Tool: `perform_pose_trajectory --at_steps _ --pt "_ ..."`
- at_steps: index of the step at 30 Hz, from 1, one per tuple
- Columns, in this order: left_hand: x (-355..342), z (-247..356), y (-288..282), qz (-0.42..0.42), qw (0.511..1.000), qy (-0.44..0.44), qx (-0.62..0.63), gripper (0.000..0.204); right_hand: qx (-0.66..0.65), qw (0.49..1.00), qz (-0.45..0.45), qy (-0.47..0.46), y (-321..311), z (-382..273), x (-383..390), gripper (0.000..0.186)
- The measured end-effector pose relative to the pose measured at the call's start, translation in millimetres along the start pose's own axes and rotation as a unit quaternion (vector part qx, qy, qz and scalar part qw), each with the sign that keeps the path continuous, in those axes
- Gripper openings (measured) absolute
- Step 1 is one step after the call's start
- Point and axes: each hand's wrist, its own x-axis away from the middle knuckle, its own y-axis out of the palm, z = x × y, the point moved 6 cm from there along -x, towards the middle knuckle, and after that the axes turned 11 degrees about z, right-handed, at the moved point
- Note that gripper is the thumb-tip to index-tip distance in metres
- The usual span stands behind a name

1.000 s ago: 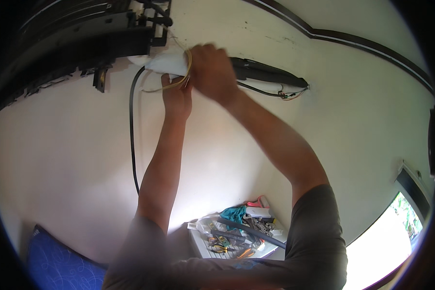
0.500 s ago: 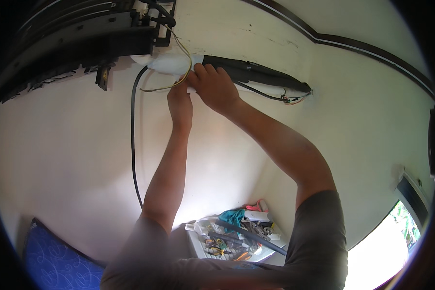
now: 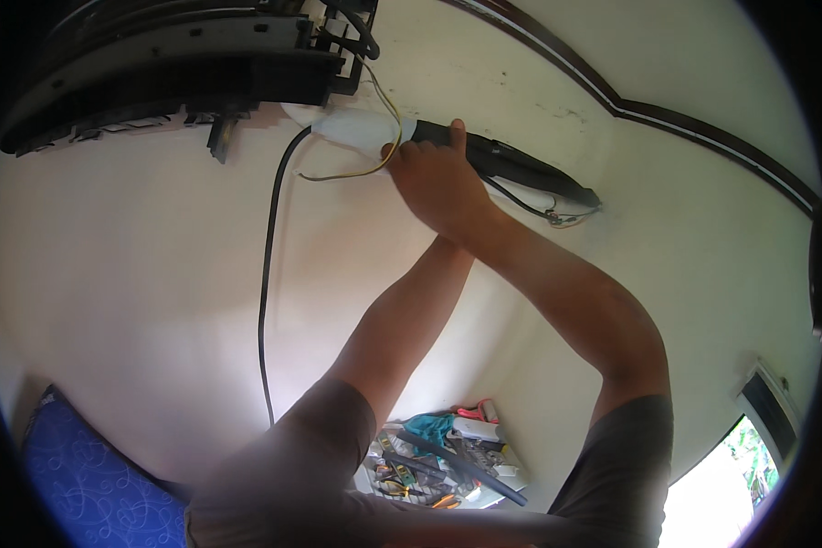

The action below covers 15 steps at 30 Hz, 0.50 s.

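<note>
A bundle of pipes runs along the wall, wrapped in white tape (image 3: 352, 131) at its left end and covered in black foam insulation (image 3: 548, 176) at its right. My right hand (image 3: 437, 183) has its fingers curled over the bundle where white meets black. Behind it my left forearm (image 3: 411, 306) reaches up and crosses under the right wrist. The left hand is mostly hidden; one finger standing up over the black insulation may belong to it. A loose yellow-green wire (image 3: 374, 169) loops down in front of the white wrap, beside my right fingers.
At the upper left hangs a black wall-unit frame (image 3: 173, 87). A black cable (image 3: 267, 265) drops down the wall. Thin bare wires (image 3: 571, 219) stick out near the corner. Below, a white surface holds tools, a teal cloth (image 3: 426, 426) and a grey foam tube (image 3: 466, 468). A blue mattress (image 3: 100, 484) leans at lower left.
My left hand has moved right, from beside the white wrap to behind my right hand. The right hand stays at the bundle. The view has shifted slightly.
</note>
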Motion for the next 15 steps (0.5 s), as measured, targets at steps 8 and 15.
perform_pose_trajectory --at_steps 8,15 --pt "-23.7 -13.7 32.4 0.052 0.978 -0.134 0.149 0.039 -0.051 0.997 -0.022 -0.046 -1.8 -36.4 9.5 0.020" --pt "-25.1 -14.5 46.7 0.136 0.639 -0.426 0.626 0.043 -0.170 0.983 -0.008 0.067 -16.1 36.3 -25.3 0.025"
